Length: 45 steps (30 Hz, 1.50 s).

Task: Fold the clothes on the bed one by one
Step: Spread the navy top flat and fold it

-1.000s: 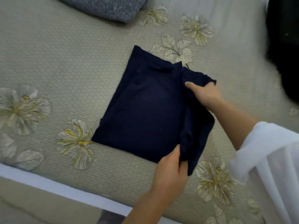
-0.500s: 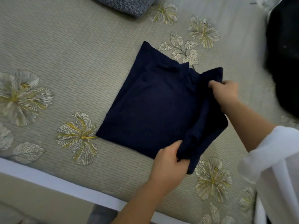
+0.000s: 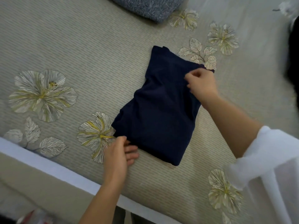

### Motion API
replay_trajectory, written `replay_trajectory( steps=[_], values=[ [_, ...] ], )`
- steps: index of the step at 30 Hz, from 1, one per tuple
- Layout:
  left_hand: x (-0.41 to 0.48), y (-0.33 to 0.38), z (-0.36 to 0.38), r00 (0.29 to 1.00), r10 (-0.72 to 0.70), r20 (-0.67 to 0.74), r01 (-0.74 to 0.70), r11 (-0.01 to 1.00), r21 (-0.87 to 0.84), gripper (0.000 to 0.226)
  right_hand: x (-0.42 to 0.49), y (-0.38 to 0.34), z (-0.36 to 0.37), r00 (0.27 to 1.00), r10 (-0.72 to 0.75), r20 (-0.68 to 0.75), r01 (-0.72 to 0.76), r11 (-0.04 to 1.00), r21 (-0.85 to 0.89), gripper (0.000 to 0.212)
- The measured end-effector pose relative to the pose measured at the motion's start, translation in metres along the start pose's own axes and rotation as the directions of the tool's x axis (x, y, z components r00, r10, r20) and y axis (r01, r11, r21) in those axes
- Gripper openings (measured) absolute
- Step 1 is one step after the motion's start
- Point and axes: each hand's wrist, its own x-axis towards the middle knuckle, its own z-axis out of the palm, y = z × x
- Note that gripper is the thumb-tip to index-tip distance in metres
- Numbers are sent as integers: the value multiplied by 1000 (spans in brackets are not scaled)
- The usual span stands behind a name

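Observation:
A navy blue garment lies folded into a narrow rectangle in the middle of the bed, which has a flower-patterned cover. My left hand is at the garment's near left corner, thumb on top of the edge and fingers tucked beside and under it, pinching the cloth. My right hand sits on the far right part of the garment with curled fingers gripping the top layer. A white sleeve covers my right forearm.
A grey-blue pillow lies at the far edge of the bed. Dark black cloth lies at the right border. The bed's white front edge runs along the bottom left, with floor below it.
Both hands have carried the garment's right flap over to the left and laid it down. The garment is now half as wide, and my left hand has moved to its left corner.

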Motion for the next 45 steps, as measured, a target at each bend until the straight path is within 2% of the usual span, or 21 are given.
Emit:
replay_trajectory(
  steps=[3, 5, 6, 8, 10, 14, 17, 19, 20, 22, 23, 24, 27, 29, 30, 32, 35, 38, 42, 43, 45],
  values=[
    [-2, -12, 3, 992, -119, 50, 111, 984, 138, 43, -11, 39, -8, 982, 75, -174, -82, 996, -32, 18],
    [-5, -15, 9, 993, -87, 85, 75, 989, 128, 40, -17, 59, -11, 949, 260, -177, -255, 966, 55, 42],
    [-7, -15, 14, 993, -43, 111, 32, 995, 99, 35, -19, 66, -11, 938, 325, -119, -316, 945, 87, 44],
    [-13, -12, 26, 985, 96, 147, -113, 987, 112, 28, -21, 74, -11, 944, 330, -4, -328, 940, 96, 30],
    [-17, -8, 37, 968, 223, 111, -237, 963, 128, 28, -21, 77, -13, 955, 294, -24, -291, 953, 88, 20],
    [-20, 7, 46, 908, 417, 43, -418, 890, 181, 34, -34, 82, -37, 954, 285, -96, -270, 952, 142, 23],
    [-18, 21, 41, 875, 481, 52, -479, 846, 233, 28, -65, 97, -65, 918, 397, 11, -395, 911, 118, 12],
    [-13, 24, 33, 858, 509, 62, -501, 808, 310, 16, -94, 112, -83, 821, 529, 214, -540, 842, -9, 12],
    [-10, 24, 27, 858, 509, 69, -496, 786, 368, 13, -110, 119, -89, 727, 596, 341, -586, 797, -145, 15],
    [-4, 20, 15, 881, 468, 66, -439, 758, 482, 17, -137, 130, -96, 540, 667, 512, -545, 742, -392, 22],
    [-2, 16, 9, 893, 448, 50, -405, 749, 525, 22, -145, 134, -96, 523, 666, 532, -504, 745, -438, 25],
    [0, 13, 5, 896, 444, 29, -382, 733, 562, 27, -148, 138, -94, 571, 639, 516, -480, 769, -422, 26],
    [1, 10, 1, 824, 567, -1, -418, 609, 674, 42, -131, 143, -85, 863, 424, 275, -394, 905, -160, 19],
    [1, 17, 7, 742, 669, 26, -479, 503, 719, 47, -109, 138, -76, 957, 276, 91, -274, 961, -32, 10],
    [3, 22, 12, 706, 706, 50, -507, 454, 733, 48, -98, 135, -71, 977, 209, 30, -209, 978, -5, 5],
    [9, 31, 23, 656, 748, 104, -524, 352, 776, 52, -78, 131, -62, 995, 88, -48, -90, 995, -42, 26],
    [22, 44, 37, 696, 708, 119, -457, 309, 834, 52, -60, 128, -52, 999, 26, -38, -33, 980, -196, 46],
    [32, 52, 40, 684, 714, 150, -481, 287, 828, 28, -53, 131, -49, 1000, -2, -11, -3, 921, -390, 22],
    [32, 55, 30, 600, 795, 86, -638, 411, 651, 8, -47, 135, -55, 997, -54, -60, 26, 919, -393, 16],
    [31, 54, 28, 610, 790, 55, -638, 449, 626, 8, -46, 136, -56, 997, -30, -69, 4, 939, -344, 14],
    [34, 50, 27, 651, 759, 0, -603, 517, 607, 9, -42, 137, -55, 997, 54, -64, -68, 964, -258, 30]
  ],
)
